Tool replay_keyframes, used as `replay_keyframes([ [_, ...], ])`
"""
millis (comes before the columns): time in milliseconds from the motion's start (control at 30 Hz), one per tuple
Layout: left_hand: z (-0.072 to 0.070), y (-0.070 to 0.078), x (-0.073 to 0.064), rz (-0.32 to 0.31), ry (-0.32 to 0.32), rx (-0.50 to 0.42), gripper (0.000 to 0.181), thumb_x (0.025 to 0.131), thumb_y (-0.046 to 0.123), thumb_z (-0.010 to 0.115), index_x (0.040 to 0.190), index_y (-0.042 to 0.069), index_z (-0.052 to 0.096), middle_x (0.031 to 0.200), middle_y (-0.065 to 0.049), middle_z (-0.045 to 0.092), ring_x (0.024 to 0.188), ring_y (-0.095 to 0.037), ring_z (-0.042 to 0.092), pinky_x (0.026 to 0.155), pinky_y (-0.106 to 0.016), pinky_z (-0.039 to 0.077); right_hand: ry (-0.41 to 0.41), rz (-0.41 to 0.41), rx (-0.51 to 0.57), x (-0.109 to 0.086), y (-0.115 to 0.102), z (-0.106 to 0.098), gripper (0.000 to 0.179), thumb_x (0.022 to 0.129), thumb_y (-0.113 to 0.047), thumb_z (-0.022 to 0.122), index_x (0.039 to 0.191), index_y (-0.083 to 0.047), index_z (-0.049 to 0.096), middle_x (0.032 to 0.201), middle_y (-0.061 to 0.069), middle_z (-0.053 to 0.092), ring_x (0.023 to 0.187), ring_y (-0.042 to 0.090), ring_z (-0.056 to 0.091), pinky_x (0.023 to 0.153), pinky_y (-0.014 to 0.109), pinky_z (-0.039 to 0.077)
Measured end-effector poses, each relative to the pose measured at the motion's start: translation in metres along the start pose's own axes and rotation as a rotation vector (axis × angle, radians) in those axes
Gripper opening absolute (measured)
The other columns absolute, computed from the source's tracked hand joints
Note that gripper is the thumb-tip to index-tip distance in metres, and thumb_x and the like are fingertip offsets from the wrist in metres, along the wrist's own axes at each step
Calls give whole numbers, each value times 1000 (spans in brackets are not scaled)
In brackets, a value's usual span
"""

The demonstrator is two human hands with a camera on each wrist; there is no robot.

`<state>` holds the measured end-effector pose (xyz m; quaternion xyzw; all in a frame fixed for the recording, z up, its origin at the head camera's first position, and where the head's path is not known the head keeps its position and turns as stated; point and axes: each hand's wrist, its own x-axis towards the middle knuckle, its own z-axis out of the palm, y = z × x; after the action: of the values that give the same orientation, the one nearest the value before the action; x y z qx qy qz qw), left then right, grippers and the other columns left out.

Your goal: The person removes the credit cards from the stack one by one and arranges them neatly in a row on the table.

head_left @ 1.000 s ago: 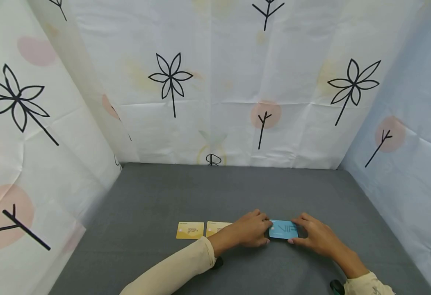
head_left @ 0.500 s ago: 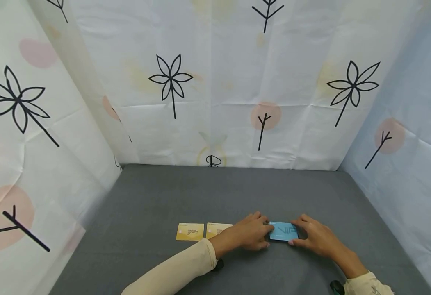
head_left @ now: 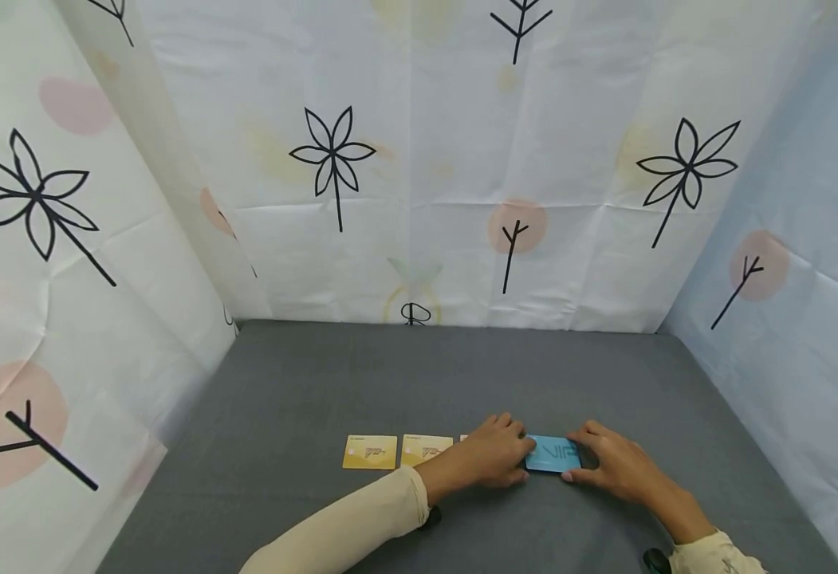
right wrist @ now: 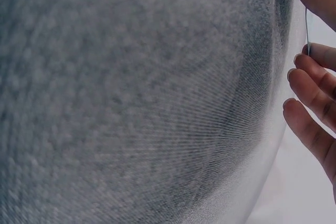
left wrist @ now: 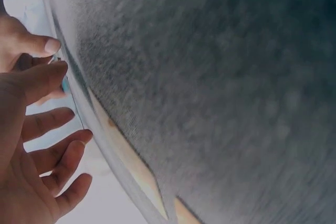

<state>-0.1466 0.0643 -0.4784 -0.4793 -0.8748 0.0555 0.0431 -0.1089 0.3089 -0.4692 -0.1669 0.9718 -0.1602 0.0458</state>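
A light blue card [head_left: 553, 454] marked VIP is between my two hands at the grey table's front. My right hand [head_left: 615, 462] holds its right end, index finger at the far corner and thumb at the near one. My left hand [head_left: 493, 450] is at the left end, index fingertip overlapping the card's far left corner and thumb at the near side. In the right wrist view, the card [right wrist: 307, 30] shows as a thin edge between thumb and index finger. Two yellow cards [head_left: 370, 452] lie in a row to the left; the second [head_left: 424, 448] is partly behind my left wrist.
A pale sliver of another card [head_left: 464, 437] shows beside my left hand, mostly hidden by it. The grey table [head_left: 361, 375] is bordered by white patterned cloth [head_left: 419, 255] at the back and both sides. Dark wrist devices peek from under both sleeves.
My left hand has shifted slightly right, baring a pale sliver of card beside it. The blue card and my right hand have barely moved.
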Motion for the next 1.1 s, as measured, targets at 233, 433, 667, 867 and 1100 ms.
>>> replay_keyframes([
  [233, 5, 6, 1, -30, 53, 64, 43, 95, 54, 63, 128, 27, 65, 121, 6, 64, 103, -11, 55, 83, -26, 43, 4, 0, -3, -1, 0, 1, 65, 77, -54, 81, 122, -8, 70, 97, -8, 54, 68, -3, 38, 57, 22, 34],
  [433, 7, 9, 2, -43, 67, 127, 41, 95, 54, 63, 126, 28, 66, 118, 7, 66, 101, -11, 55, 80, -26, 42, -1, -4, -2, -2, -1, 1, 64, 76, -52, 82, 121, -8, 71, 96, -9, 54, 70, -1, 40, 58, 22, 34],
  [667, 5, 11, 7, -57, 60, 127, 38, 94, 52, 66, 124, 29, 67, 116, 9, 67, 101, -10, 57, 82, -26, 42, -5, -17, 8, -3, 0, 0, 64, 77, -52, 82, 121, -7, 70, 96, -9, 53, 70, -1, 41, 58, 23, 35],
  [867, -1, 14, 10, -74, 38, 112, 35, 94, 49, 67, 122, 28, 69, 114, 8, 69, 101, -10, 58, 82, -26, 43, -9, -11, 16, -3, 0, 1, 63, 76, -50, 83, 121, -7, 70, 94, -9, 53, 69, -2, 39, 58, 23, 35],
  [1100, -4, 15, 10, -79, 30, 124, 34, 93, 49, 68, 121, 29, 69, 110, 9, 69, 95, -9, 57, 78, -25, 42, -14, -13, 27, -3, 0, 1, 62, 76, -47, 84, 120, -6, 71, 91, -10, 50, 68, -3, 38, 59, 23, 34],
])
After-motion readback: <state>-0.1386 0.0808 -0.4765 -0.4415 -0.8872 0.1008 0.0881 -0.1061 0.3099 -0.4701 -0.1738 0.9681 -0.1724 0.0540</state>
